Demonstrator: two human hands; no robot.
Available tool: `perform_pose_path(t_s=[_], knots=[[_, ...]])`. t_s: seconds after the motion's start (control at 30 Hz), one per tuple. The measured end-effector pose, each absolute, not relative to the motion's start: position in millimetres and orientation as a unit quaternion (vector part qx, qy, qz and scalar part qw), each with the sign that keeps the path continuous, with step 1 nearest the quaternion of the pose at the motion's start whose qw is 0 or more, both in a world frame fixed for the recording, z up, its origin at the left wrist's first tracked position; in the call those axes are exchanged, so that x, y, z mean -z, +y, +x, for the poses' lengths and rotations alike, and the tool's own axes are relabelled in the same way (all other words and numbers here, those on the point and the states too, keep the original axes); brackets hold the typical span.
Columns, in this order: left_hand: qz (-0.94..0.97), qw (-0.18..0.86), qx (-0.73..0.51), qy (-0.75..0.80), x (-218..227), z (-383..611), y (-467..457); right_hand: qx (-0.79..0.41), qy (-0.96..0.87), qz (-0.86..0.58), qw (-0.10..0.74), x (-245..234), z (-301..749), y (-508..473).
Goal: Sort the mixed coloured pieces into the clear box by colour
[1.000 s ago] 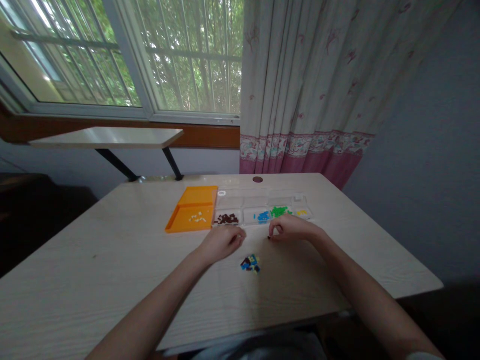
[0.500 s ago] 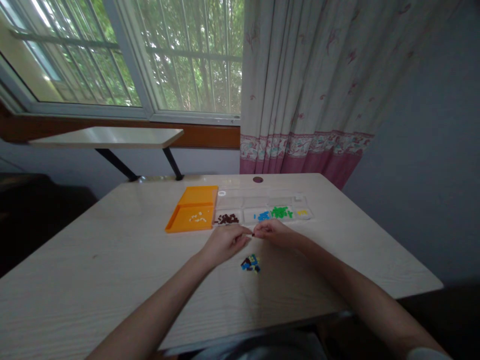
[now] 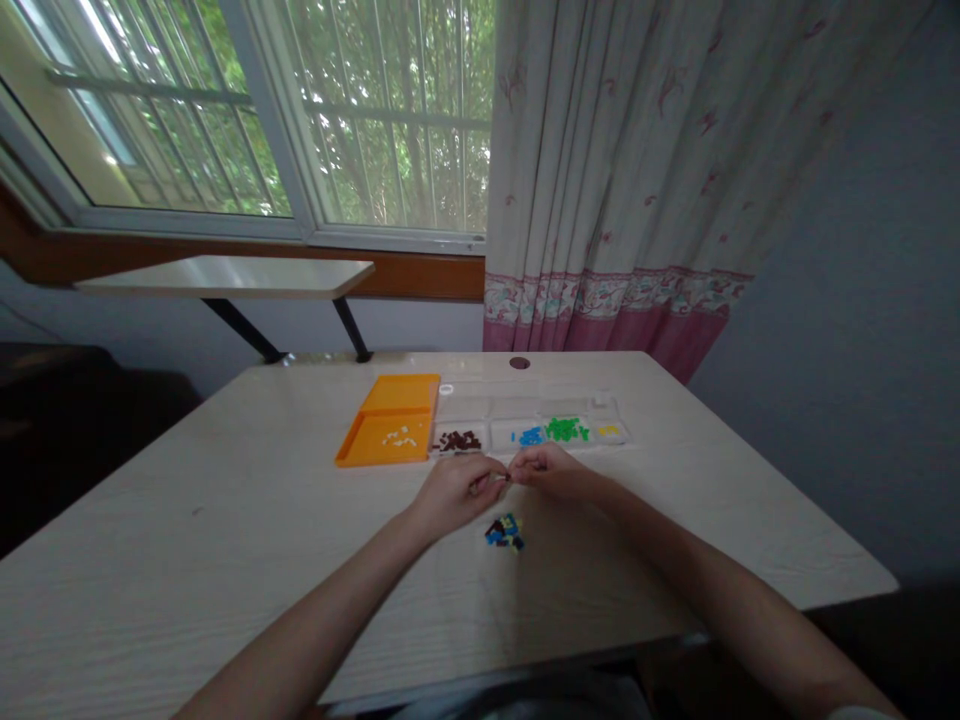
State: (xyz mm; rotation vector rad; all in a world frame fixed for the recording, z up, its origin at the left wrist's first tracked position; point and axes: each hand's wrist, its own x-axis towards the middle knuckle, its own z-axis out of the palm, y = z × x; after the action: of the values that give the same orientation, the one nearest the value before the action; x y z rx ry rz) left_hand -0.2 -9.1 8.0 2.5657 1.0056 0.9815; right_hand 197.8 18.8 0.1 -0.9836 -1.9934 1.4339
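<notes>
My left hand [image 3: 459, 490] and my right hand [image 3: 553, 472] meet above the table, both closed, fingertips together. Pinched between them is a tiny dark building brick [image 3: 508, 477], mostly hidden by the fingers. Just in front of the hands lies a small cluster of blue, yellow and dark bricks [image 3: 505, 532]. Behind the hands, a clear compartment tray [image 3: 514, 407] holds dark brown bricks [image 3: 458, 441], blue bricks [image 3: 529, 436], green bricks [image 3: 567, 430] and a few yellow bricks [image 3: 608, 430].
An open orange case [image 3: 364, 452] with several white bricks [image 3: 400, 437] adjoins the tray's left end. A raised shelf [image 3: 232, 275] on black legs stands at the table's back left. The table [image 3: 225, 540] has a round cable hole [image 3: 519, 363] near the curtain [image 3: 600, 200].
My left fingers have curled in to pinch at the dark brick, where the index finger was stretched out before. The whole view has shifted slightly.
</notes>
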Motion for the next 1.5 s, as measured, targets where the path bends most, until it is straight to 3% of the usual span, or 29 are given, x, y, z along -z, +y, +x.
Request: perform_pose_path(t_s=[0.13, 0.33, 0.47, 0.9, 1.5], knots=[[0.867, 0.119, -0.339, 0.344, -7.6, -1.6, -8.1, -0.508, -0.745, -0.357, 0.245, -4.0, 200.3, 16.9], [0.812, 0.095, -0.415, 0.399, -12.7, -16.0, 2.2, -0.4, -0.854, -0.324, 0.079, -13.2, 213.0, 13.5], [0.784, 0.064, -0.445, 0.427, -17.1, -23.0, 6.7, -0.356, -0.879, -0.312, 0.053, -18.7, 212.7, 9.0], [0.784, 0.054, -0.446, 0.428, -10.2, -25.4, 10.8, -0.341, -0.886, -0.312, 0.042, -18.7, 209.2, 3.8], [0.724, 0.0, -0.348, 0.596, -2.3, -39.5, 26.5, -0.373, -0.865, -0.32, 0.099, -8.9, 210.2, 15.4]])
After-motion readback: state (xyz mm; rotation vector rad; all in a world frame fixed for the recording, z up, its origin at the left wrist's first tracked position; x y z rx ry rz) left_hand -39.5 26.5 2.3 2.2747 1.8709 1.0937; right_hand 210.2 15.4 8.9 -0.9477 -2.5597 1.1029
